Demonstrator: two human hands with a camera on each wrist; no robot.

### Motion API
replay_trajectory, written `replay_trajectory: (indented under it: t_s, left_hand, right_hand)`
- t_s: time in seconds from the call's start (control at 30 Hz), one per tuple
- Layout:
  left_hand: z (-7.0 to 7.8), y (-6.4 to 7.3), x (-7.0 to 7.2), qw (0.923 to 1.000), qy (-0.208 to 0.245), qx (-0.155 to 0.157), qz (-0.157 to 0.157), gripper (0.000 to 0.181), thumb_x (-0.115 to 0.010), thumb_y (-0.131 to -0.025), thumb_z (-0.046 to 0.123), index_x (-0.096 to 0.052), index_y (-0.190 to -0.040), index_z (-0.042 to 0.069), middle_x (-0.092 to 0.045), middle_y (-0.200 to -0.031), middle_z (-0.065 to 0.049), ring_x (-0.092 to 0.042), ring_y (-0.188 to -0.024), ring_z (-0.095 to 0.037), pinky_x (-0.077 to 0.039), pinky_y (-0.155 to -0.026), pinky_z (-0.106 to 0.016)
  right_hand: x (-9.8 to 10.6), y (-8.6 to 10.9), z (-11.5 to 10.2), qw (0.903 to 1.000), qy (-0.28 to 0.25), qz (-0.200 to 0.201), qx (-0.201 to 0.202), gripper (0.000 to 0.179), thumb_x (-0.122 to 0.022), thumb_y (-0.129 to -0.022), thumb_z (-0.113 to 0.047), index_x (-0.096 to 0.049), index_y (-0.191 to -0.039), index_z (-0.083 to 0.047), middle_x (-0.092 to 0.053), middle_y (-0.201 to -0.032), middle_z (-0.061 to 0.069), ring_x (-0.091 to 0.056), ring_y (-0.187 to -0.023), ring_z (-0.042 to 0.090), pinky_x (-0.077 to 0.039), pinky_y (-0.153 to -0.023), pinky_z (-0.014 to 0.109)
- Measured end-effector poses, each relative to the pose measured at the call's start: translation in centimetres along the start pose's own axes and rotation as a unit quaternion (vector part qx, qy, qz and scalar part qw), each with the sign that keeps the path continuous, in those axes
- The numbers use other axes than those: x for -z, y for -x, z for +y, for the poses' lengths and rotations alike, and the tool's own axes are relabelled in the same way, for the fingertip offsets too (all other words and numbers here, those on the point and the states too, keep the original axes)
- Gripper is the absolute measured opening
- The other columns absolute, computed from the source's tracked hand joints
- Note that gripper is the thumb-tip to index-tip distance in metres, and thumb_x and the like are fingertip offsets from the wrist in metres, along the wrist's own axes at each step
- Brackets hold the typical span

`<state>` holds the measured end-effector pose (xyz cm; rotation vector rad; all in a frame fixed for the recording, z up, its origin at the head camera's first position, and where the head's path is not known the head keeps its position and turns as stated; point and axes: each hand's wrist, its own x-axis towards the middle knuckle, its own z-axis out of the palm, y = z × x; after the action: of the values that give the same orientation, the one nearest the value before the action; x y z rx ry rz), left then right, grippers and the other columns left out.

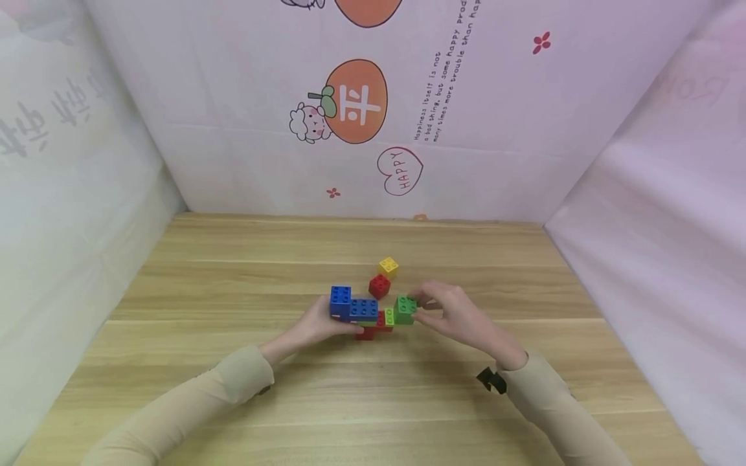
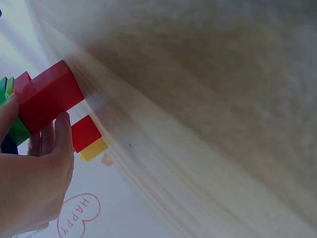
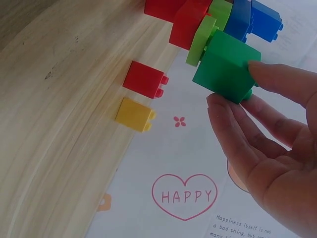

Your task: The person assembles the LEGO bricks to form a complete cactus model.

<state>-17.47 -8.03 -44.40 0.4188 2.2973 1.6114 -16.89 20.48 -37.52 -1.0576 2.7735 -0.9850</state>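
Note:
My left hand (image 1: pixel 317 321) grips a built stack of toy bricks, its thumb along the near side. The stack has a small blue brick (image 1: pixel 340 301) on a longer blue brick (image 1: pixel 364 309), with red bricks (image 2: pixel 49 94) below. Off to its right side a thin light-green brick (image 3: pixel 202 42) sits on a red one. My right hand (image 1: pixel 457 315) pinches a green brick (image 3: pixel 228 67) between thumb and fingers. That green brick is right at the light-green one, tilted in the right wrist view; whether it is fully seated I cannot tell.
Just beyond the stack, a loose red brick (image 1: pixel 379 286) and a yellow brick (image 1: pixel 388 266) stand on the wooden table (image 1: pixel 233 272). A printed white cloth (image 1: pixel 262 168) rises at the back, with white cloth on both sides. A black bow (image 1: pixel 492 380) hangs by the right sleeve.

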Motion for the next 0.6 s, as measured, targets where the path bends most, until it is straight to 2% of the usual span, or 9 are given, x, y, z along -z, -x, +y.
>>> replay_trajectory:
  t_s: [0.3,0.6]
  left_hand:
    - [-0.30,-0.19,-0.23,1.0000,-0.004,-0.005,0.003,0.060,-0.085,-0.078,0.023,-0.059,-0.129,0.007,-0.070,-0.125,-0.015,-0.067,-0.116,-0.030,-0.052,-0.105,-0.046]
    - [-0.31,-0.20,-0.23,0.9999,-0.009,-0.008,0.004,0.059,-0.084,-0.079,0.022,-0.058,-0.130,0.006,-0.069,-0.126,-0.016,-0.066,-0.118,-0.030,-0.051,-0.106,-0.047]
  right_hand:
    - [-0.20,0.04,0.04,0.9999,0.008,0.002,0.005,0.029,-0.075,-0.085,-0.002,-0.065,-0.112,-0.002,-0.071,-0.107,0.009,-0.071,-0.098,0.021,-0.062,-0.081,0.031]
    - [-0.21,0.07,0.11,0.9998,0.006,-0.001,0.017,0.028,-0.074,-0.085,-0.001,-0.064,-0.111,-0.002,-0.071,-0.107,0.009,-0.071,-0.098,0.021,-0.061,-0.081,0.024]
